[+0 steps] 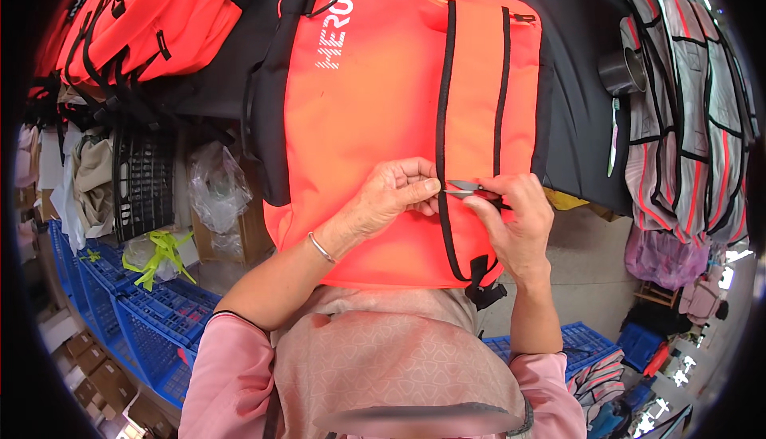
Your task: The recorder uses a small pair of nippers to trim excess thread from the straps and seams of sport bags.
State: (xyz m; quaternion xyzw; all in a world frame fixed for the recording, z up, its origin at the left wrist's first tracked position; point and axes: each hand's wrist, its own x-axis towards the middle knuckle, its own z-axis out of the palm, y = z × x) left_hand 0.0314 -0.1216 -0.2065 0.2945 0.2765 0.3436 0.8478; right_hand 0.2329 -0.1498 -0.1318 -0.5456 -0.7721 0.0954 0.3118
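Snipping at black trim: right hand closed round small metal snips, blades pointing left at the piping on an orange bag. Left hand pinches the trim w/ thumb + forefinger just beside the blade tips, other fingers curled on the fabric.

Bag lies front-up, top half on black table, lower edge hanging off toward the person's lap. Black strap + buckle dangle at its bottom edge.

Handling, as judged: bag = soft woven shell, light, floppy when empty; fabric prob. a bit slick, so it will slide on the table. Best hold: pinch along the stiffer piping or the strap, not flat panel. Snips small, hard, sharp at tips; grip by the body, keep tips off the fingers.

Around: more orange bags upper left, grey-and-red pieces hanging right, metal cup on table, blue crates on the floor left.
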